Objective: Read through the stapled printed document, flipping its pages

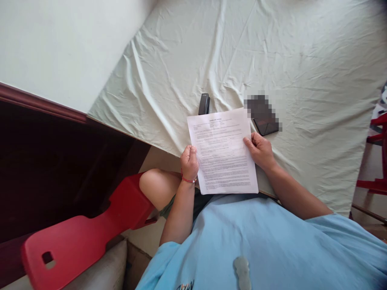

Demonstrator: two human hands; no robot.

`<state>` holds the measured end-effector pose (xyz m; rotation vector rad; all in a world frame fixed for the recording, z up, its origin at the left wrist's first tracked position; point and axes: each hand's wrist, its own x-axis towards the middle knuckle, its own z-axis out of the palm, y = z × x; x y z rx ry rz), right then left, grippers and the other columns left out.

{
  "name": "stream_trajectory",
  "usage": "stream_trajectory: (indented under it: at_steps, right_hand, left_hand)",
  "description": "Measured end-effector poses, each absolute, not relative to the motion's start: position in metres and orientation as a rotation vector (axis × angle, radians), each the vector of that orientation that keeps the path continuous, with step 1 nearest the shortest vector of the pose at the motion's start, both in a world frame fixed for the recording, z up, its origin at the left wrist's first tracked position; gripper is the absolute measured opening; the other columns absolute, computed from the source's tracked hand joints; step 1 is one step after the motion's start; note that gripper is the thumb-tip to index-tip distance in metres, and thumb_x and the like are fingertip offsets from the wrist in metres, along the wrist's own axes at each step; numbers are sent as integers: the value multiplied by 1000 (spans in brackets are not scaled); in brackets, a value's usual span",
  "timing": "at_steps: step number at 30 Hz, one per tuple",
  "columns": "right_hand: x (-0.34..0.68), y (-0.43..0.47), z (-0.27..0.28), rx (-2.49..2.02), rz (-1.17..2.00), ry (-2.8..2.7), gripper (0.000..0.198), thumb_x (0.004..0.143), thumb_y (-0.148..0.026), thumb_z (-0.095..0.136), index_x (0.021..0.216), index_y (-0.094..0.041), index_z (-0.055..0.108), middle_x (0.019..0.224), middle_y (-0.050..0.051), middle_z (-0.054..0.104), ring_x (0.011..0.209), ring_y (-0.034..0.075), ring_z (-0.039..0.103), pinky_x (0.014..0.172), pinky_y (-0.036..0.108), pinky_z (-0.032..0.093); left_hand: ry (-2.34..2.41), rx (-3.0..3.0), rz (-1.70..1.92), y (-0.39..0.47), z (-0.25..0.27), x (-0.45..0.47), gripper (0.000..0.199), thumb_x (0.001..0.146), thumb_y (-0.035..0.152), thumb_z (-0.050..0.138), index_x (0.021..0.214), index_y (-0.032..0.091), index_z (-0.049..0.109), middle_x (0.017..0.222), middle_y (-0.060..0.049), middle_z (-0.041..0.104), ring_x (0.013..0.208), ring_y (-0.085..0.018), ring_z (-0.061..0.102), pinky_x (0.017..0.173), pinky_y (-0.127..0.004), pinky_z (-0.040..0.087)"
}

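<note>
A printed sheet of paper, perhaps a thin stack, is held up in front of my blue shirt; its small text is too fine to read. My left hand grips the left edge, fingers curled and a red string bracelet at the wrist. On the opposite edge, my right hand pinches the paper with the thumb on top. Just beyond the top edge lies a black stapler, its near end hidden by the paper. A dark, flat, partly pixelated object rests on the cloth past my right hand.
A wrinkled pale green cloth covers the table. To the left stand a red plastic chair and dark wooden furniture. A white wall or panel rises at upper left. Another red chair is at the right edge.
</note>
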<state>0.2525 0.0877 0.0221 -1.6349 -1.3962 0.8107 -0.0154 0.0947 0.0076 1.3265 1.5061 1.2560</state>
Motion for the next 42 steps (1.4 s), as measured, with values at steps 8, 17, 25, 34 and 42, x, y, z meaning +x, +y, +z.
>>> stream_trajectory:
  at_steps: [8,17,25,34,42]
  right_hand:
    - [253,88,21,-1633,812,-1397,37,94,-48,56,70,-23,42,61,-3,41,60,13,38,56,30,28]
    - [253,88,21,-1634,820,-1394,37,94,-47,55,70,-24,41,62,-3,41,60,14,38,57,31,27]
    - [253,88,21,-1633,810,-1401,37,94,-47,55,70,-24,41,62,-3,42,60,14,38,57,31,28]
    - [253,88,21,-1630,817,-1396,35,95,-45,56,71,-23,43,62,-4,41,59,13,38,58,30,27]
    - [253,88,21,-1623,813,-1396,35,94,-45,56,70,-23,43,61,-3,41,59,13,37,58,30,27]
  left_hand:
    - [1446,1248,1282,96,9,-14,49,94,63,57,73,19,50,66,0,46,61,-12,39,59,-26,35]
    - [1450,1266,1282,96,12,-14,51,93,64,58,72,19,50,65,0,44,59,-12,37,57,-27,34]
    - [1475,1282,1259,96,8,-15,48,96,61,55,74,18,51,65,1,45,60,-12,38,58,-27,32]
    - [1514,1317,1245,95,8,-16,48,97,59,53,73,18,50,64,1,43,60,-11,38,58,-26,32]
    - [1530,1355,1234,97,11,-16,48,98,59,52,73,19,50,64,1,46,60,-12,39,58,-27,33]
